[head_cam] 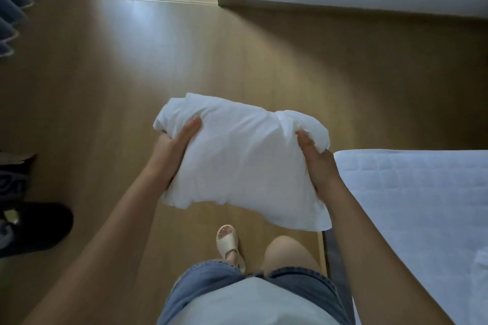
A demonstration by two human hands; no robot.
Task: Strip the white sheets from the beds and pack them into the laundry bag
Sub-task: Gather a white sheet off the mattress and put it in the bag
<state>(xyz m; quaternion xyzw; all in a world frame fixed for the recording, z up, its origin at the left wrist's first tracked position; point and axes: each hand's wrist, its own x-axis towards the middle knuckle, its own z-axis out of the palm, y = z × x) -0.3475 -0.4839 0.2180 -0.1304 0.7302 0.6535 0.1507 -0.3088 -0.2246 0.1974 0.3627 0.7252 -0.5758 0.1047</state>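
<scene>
Above wood floor (105, 87), rumpled white sheets (237, 161)

The person wears blue jean shorts (206, 282), a pale grey top (245, 303) and a cream sandal (227, 240) with an ankle strap.

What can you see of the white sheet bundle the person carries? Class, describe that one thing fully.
The white sheet bundle is plain, soft-looking cloth, wadded into a rough pillow shape, creased, loose corners hanging at its near edge. It is held above the wooden floor beside the corner of the bed. The left hand grips its left end, the right hand its right end.
</scene>
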